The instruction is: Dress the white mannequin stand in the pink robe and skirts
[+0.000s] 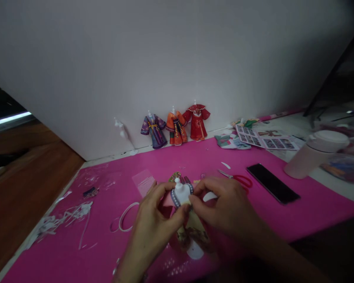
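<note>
small white mannequin (182, 192) at six o'clock of my view, in a yellowish garment (197, 227). my left hand (153, 220) and right hand (224, 200) both pinch the garment's top. from the mannequin, leaflet (249, 135) at two o'clock: picture panels, lettering too small to read.

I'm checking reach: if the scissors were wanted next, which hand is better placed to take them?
Probably the right hand: the red-handled scissors lie beside it, on its side of the pink mat. The left hand is farther off, across the small mannequin.
</note>
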A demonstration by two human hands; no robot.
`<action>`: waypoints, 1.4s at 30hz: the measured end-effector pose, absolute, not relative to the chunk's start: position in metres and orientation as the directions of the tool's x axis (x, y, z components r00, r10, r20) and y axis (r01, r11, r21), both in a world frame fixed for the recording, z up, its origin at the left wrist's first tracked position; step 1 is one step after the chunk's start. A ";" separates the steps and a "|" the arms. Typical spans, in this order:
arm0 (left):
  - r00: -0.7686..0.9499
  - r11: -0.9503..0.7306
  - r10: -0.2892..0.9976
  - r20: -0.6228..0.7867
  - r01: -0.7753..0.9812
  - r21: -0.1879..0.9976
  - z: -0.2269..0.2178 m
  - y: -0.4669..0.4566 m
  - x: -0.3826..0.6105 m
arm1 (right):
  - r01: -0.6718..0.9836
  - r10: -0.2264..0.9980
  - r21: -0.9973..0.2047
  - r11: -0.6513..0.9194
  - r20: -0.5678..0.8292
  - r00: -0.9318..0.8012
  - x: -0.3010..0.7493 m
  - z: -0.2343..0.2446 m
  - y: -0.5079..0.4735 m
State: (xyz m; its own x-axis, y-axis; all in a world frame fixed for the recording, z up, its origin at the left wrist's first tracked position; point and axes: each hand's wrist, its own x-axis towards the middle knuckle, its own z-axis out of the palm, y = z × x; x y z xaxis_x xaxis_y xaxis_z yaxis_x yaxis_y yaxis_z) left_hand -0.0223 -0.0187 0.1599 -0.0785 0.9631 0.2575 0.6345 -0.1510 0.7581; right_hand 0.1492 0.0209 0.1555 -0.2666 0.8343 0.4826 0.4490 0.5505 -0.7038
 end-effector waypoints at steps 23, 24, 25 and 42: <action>-0.036 -0.206 0.958 0.284 0.601 0.772 0.157 -0.023 -0.028 | 0.427 0.705 -0.562 0.708 0.597 -0.382 0.151 0.153 0.016; -0.038 -0.205 0.960 0.278 0.583 0.786 0.157 -0.024 -0.028 | 0.409 0.711 -0.582 0.703 0.590 -0.383 0.153 0.154 0.016; -0.035 -0.194 0.965 0.258 0.567 0.801 0.157 -0.024 -0.028 | 0.383 0.719 -0.608 0.695 0.577 -0.388 0.155 0.156 0.016; 0.015 -0.180 0.980 0.200 0.504 0.845 0.162 -0.035 -0.030 | 0.240 0.829 -0.901 0.361 0.192 -0.526 0.166 0.160 0.046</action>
